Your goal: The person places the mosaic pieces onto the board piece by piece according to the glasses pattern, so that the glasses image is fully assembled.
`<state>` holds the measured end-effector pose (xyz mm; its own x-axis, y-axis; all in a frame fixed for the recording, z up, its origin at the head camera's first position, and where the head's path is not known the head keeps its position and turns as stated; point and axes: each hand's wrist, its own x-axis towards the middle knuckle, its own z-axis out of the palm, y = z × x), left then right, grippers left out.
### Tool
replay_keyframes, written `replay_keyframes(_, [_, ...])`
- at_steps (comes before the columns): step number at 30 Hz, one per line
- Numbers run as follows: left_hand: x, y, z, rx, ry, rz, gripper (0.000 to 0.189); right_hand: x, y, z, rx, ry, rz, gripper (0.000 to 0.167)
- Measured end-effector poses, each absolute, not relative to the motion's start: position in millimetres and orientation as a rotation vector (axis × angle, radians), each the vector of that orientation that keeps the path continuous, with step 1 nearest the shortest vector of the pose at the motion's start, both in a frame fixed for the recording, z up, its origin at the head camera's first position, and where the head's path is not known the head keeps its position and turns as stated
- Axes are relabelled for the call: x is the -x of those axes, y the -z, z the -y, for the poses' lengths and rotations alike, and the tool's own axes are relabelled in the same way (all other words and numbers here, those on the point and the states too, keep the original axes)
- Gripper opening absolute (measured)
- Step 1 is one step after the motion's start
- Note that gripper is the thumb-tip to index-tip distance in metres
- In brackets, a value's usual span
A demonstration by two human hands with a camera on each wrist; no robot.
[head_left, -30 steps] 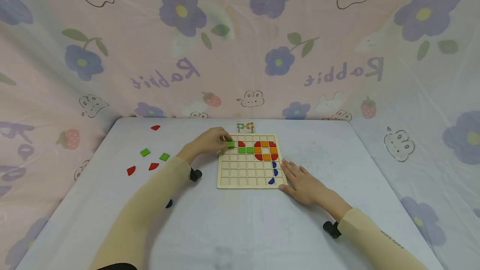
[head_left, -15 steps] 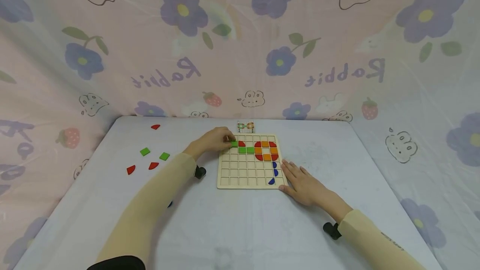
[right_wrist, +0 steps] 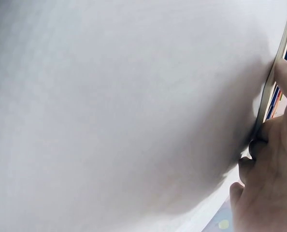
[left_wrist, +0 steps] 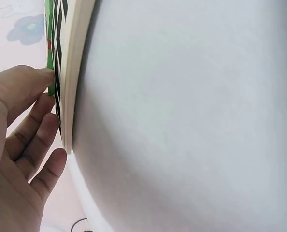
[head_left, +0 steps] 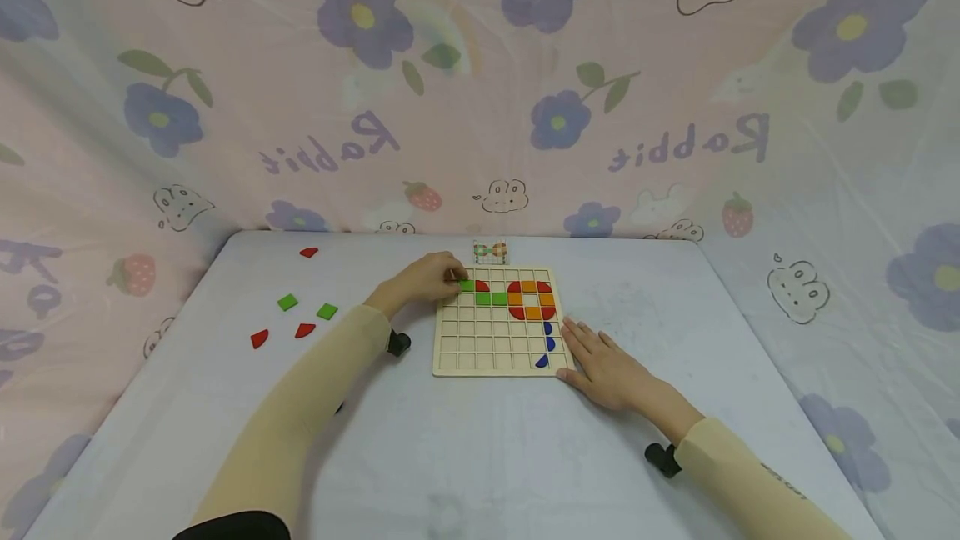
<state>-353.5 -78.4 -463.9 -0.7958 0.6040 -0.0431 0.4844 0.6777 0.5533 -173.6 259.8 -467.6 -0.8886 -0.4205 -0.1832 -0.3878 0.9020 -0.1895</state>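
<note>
A wooden grid board (head_left: 491, 344) lies on the table with red, orange, green and blue flat pieces in its squares. At its upper left, my left hand (head_left: 429, 276) pinches a green square tile (head_left: 467, 286), which lies in line with a red quarter-circle piece (head_left: 482, 286). In the left wrist view, the thumb (left_wrist: 39, 79) touches the green tile's end and the other fingers curl by the board's edge. My right hand (head_left: 606, 367) lies with extended fingers along the board's right edge; its thumb touches the near right corner.
Loose green tiles (head_left: 327, 312) and red quarter-circle pieces (head_left: 259, 338) are scattered at the left of the table (head_left: 480, 457). A small pattern card (head_left: 491, 252) lies just beyond the board. A dark piece is mostly hidden by my left forearm.
My left hand has moved slightly right with the green tile, bringing it up against the red quarter-circle piece. The right hand stays along the board's edge.
</note>
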Motion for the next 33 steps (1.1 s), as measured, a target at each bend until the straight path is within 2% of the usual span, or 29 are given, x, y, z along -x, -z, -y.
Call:
replay_keyframes(24, [353.2, 468.8, 80.1, -0.933, -0.807, -2.679, 0.023, 174.7, 468.0, -259.0, 0.6, 0.205, -2.84, 0.08])
replay_keyframes(33, [344.4, 450.8, 98.9, -0.875, -0.843, -2.713, 0.027, 175.5, 469.1, -260.1, 0.598, 0.203, -2.833, 0.081])
